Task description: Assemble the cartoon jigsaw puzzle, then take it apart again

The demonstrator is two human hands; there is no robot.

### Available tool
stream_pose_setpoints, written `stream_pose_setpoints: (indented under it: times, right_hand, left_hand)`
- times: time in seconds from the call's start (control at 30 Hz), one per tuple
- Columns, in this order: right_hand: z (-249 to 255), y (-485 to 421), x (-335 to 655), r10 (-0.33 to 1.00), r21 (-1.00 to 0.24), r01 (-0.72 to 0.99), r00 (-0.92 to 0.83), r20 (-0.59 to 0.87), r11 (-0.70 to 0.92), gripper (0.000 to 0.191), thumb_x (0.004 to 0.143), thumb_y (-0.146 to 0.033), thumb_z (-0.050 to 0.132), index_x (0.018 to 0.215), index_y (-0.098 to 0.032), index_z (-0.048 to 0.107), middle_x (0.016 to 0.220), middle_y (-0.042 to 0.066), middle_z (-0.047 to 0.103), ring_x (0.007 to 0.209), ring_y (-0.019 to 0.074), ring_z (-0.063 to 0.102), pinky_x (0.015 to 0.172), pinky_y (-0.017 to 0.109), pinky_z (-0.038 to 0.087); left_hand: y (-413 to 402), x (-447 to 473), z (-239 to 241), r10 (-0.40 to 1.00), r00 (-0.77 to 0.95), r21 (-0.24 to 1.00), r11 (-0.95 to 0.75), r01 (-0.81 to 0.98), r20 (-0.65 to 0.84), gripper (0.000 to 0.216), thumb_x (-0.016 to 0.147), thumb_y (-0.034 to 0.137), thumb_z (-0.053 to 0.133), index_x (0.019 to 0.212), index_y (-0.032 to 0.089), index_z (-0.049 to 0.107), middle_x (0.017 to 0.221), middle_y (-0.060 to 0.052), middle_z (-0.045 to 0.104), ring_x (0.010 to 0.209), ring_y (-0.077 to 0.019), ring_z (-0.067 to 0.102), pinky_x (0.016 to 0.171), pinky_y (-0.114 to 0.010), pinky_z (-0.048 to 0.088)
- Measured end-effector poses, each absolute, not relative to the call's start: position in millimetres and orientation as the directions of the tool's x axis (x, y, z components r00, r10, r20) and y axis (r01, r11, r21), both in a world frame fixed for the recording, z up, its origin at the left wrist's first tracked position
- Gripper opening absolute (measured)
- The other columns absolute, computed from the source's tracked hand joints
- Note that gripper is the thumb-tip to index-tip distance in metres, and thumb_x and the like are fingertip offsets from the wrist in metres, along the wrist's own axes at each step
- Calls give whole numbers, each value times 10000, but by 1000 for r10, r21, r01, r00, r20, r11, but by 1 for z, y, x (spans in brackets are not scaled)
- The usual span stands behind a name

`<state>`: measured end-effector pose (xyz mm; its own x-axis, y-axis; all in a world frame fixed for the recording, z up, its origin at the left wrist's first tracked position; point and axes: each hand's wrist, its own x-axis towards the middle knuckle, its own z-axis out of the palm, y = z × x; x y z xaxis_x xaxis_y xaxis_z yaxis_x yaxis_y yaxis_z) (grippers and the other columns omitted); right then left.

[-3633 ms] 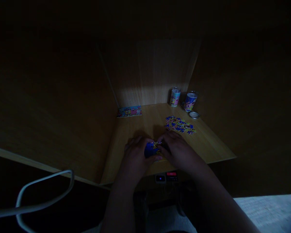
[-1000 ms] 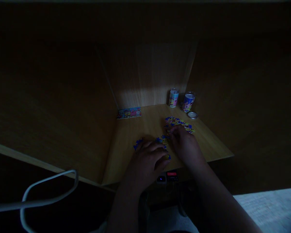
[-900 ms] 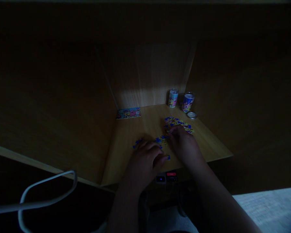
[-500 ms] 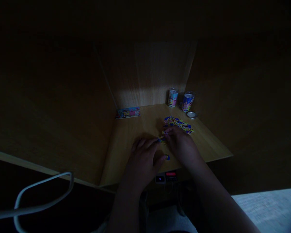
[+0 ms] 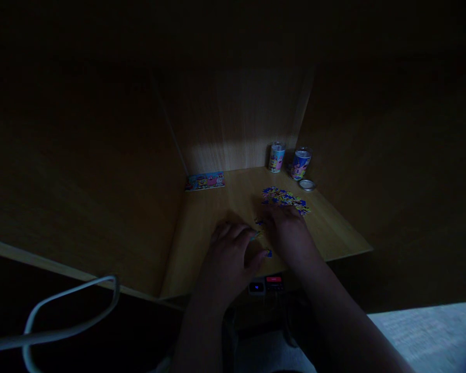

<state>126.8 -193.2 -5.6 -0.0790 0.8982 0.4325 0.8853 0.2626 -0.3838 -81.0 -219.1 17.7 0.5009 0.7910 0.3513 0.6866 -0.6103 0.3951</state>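
Observation:
Jigsaw puzzle pieces lie on a dim wooden shelf board. My left hand (image 5: 233, 248) rests low over the board with thumb and fingers apart. Its fingertips touch a small yellowish puzzle piece (image 5: 258, 234), and its thumb is at a blue and yellow piece (image 5: 269, 254). Curled beside it is my right hand (image 5: 289, 230), its fingers pressed together at a dark puzzle piece (image 5: 259, 221); the fingertips are partly hidden. Just beyond the right hand spreads a pile of blue, yellow and pink puzzle pieces (image 5: 285, 198).
A cartoon picture card (image 5: 205, 181) lies at the back left. Two printed cans, one light blue (image 5: 277, 158) and one dark blue (image 5: 300, 165), stand at the back right near a round metal lid (image 5: 306, 185). Wooden panels enclose the sides. A white cable (image 5: 70, 290) loops at left.
My right hand has drawn slightly nearer and turned, its fingers curling downward. The small pieces between my hands have shifted. My left hand has barely moved.

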Motion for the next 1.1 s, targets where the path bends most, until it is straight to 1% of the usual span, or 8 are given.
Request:
stream_pose_setpoints:
  times: [0.1, 0.2, 0.33, 0.43, 0.57, 0.67, 0.87, 1.1]
  right_hand:
    - [-4, -196, 125, 903, -290, 930, -90, 419, 227, 400, 1043, -75, 549, 1398, -151, 716, 1310, 198, 782, 1213, 391, 652, 1064, 517, 508]
    - [-2, -198, 124, 910, -251, 945, -94, 404, 209, 374, 1041, -89, 568, 1363, -159, 745, 1342, 203, 765, 1228, 404, 640, 1080, 536, 502]
    - [-4, -195, 123, 918, -262, 929, -154, 366, 260, 305, 1051, -135, 602, 1292, -170, 785, 1394, 193, 757, 1281, 390, 643, 1122, 533, 495]
    - [-7, -193, 124, 910, -290, 902, -208, 357, 320, 337, 1054, -139, 603, 1334, -201, 780, 1419, 156, 762, 1320, 360, 645, 1167, 513, 474]
    - [-9, -194, 124, 909, -281, 911, -187, 373, 303, 429, 1038, -123, 593, 1442, -178, 724, 1495, 179, 723, 1345, 382, 625, 1162, 531, 476]
    - [-8, -196, 123, 909, -251, 930, -159, 386, 269, 415, 1032, -135, 604, 1429, -163, 724, 1505, 201, 711, 1321, 395, 626, 1153, 549, 477]
    - [-2, -199, 117, 913, -235, 936, -162, 373, 262, 304, 1125, -290, 555, 1316, -206, 776, 1488, 150, 730, 1313, 359, 640, 1153, 533, 476]
    - [0, -201, 116, 919, -250, 945, -103, 380, 210, 311, 1137, -324, 548, 1326, -197, 759, 1416, 148, 761, 1274, 359, 658, 1147, 518, 486]
  left_hand:
    - [-220, -82, 18, 787, 510, 392, -616, 683, 348, 320, 1007, 370, 822, 1290, 259, 724, 1368, -73, 745, 1315, -350, 645, 1221, -609, 492]
    - [-221, -82, 18, 780, 529, 394, -626, 673, 335, 362, 1001, 359, 828, 1326, 260, 705, 1464, -63, 724, 1390, -342, 627, 1285, -615, 441]
    - [-220, -81, 16, 758, 577, 382, -652, 655, 305, 576, 999, 401, 838, 1509, 281, 599, 1652, -74, 624, 1563, -352, 526, 1354, -649, 350]
    - [-220, -80, 15, 747, 600, 383, -663, 643, 285, 692, 1001, 401, 838, 1603, 291, 515, 1714, -75, 569, 1637, -346, 448, 1378, -649, 315]
    - [-219, -79, 16, 780, 556, 371, -626, 686, 287, 573, 1018, 414, 816, 1522, 280, 579, 1649, -83, 629, 1581, -359, 516, 1391, -690, 248]
    - [-218, -78, 16, 808, 502, 352, -587, 729, 308, 516, 1025, 451, 802, 1459, 247, 611, 1589, -112, 664, 1519, -373, 569, 1392, -726, 201]
    - [-218, -78, 13, 810, 490, 331, -581, 743, 321, 523, 1027, 444, 796, 1474, 259, 597, 1594, -116, 654, 1529, -364, 560, 1397, -701, 230]
    - [-217, -78, 13, 829, 449, 319, -547, 774, 333, 427, 1030, 408, 782, 1401, 246, 648, 1529, -126, 686, 1480, -381, 598, 1377, -722, 274]
